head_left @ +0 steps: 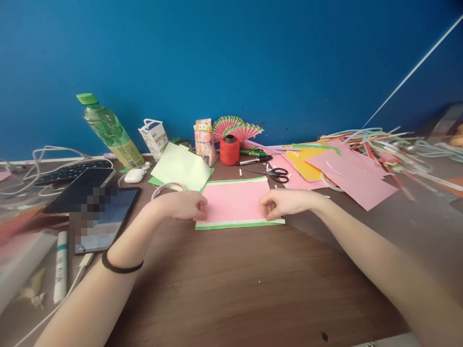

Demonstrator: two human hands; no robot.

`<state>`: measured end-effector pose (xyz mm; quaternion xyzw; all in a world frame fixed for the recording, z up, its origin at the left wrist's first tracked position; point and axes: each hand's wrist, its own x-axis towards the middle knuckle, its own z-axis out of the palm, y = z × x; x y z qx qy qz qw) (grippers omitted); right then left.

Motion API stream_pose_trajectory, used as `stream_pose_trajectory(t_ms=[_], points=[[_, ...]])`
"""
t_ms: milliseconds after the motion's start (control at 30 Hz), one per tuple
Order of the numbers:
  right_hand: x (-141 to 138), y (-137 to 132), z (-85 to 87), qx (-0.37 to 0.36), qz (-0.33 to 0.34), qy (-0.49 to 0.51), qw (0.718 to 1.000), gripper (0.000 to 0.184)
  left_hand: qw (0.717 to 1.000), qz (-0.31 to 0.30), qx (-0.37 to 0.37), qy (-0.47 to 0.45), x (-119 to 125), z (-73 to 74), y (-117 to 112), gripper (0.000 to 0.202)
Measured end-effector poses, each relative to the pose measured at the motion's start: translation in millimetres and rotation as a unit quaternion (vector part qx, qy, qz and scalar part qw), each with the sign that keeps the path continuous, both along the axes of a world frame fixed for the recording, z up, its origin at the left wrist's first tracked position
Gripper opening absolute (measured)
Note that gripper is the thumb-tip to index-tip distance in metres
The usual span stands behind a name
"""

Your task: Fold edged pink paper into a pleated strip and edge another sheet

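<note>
While both hands are held to its sides, a pink sheet (233, 200) is laid flat on the brown table (231, 279), on the near side of the red spool (230, 153). Its broad face is plain pink, and its near and far edges are bordered by a pale strip and a narrow green margin; the near margin is the wider and brighter one. The left end of the sheet is covered by the left hand (190, 205), and its right end, nearer the spool's right side, by the right hand (277, 205). The fingers of both hands are curled narrowly inward, but whether paper is pinched or merely pressed cannot be told, since the fingertips are tucked from view. Beyond the left wrist, to the near left of the spool, a tape ring (156, 193) is partly hidden, as is the green paper under a pale green sheet (184, 166). To the spool's right, black-handled scissors (278, 173) are seen whole. Farther right, a bundle of thin strips (383, 149) is blurred. Well to the spool's left, the screen of a dark device (125, 212) is partly masked by blocky squares, and both forearms are cut off by the frame.
</note>
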<state>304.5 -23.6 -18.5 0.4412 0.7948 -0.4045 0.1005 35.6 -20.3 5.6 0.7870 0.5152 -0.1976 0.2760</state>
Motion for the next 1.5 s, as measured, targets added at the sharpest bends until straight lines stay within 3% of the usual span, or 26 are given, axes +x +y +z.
stream_pose_trajectory(t_ms=[167, 600, 1000, 1233, 1500], points=[[1, 2, -0.8, -0.005, -0.001, 0.003, 1.000, 0.012, 0.992, -0.046, 0.008, -0.114, 19, -9.9, -9, 0.019], [5, 4, -0.1, -0.022, 0.000, 0.011, 1.000, 0.015, 0.989, -0.059, 0.127, -0.039, 37, -31.0, -17, 0.030], [6, 6, -2.2, -0.027, 0.006, 0.019, 0.999, 0.016, 0.991, -0.059, 0.113, -0.038, 36, -23.7, -18, 0.028], [5, 5, -0.6, -0.029, 0.008, 0.024, 0.999, 0.015, 0.999, -0.013, 0.040, -0.026, 31, -15.3, -18, 0.028], [8, 8, -3.7, -0.049, 0.007, 0.038, 0.998, 0.020, 0.998, -0.035, 0.055, -0.012, 33, -11.5, -18, 0.027]])
